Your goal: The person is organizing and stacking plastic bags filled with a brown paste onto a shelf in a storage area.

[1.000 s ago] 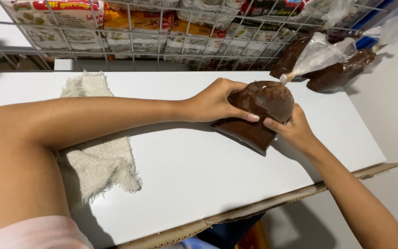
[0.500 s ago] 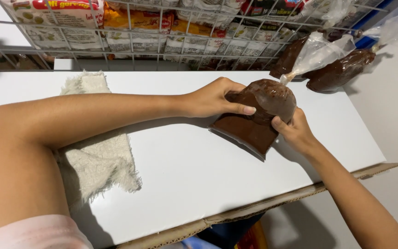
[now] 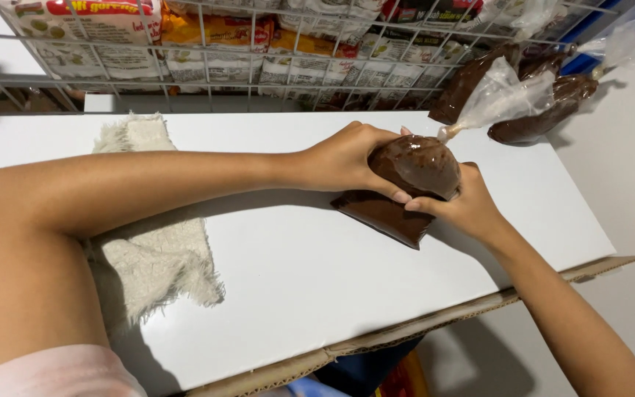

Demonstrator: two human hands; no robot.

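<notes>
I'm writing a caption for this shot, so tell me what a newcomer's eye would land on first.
First, the clear plastic bag of dark brown paste near the middle of the white table, held from both sides by the left hand and right hand. Next, more filled bags of brown paste lying at the far right corner. Then the frayed white cloth under the left forearm, and the wire rack of colourful packets behind.
</notes>
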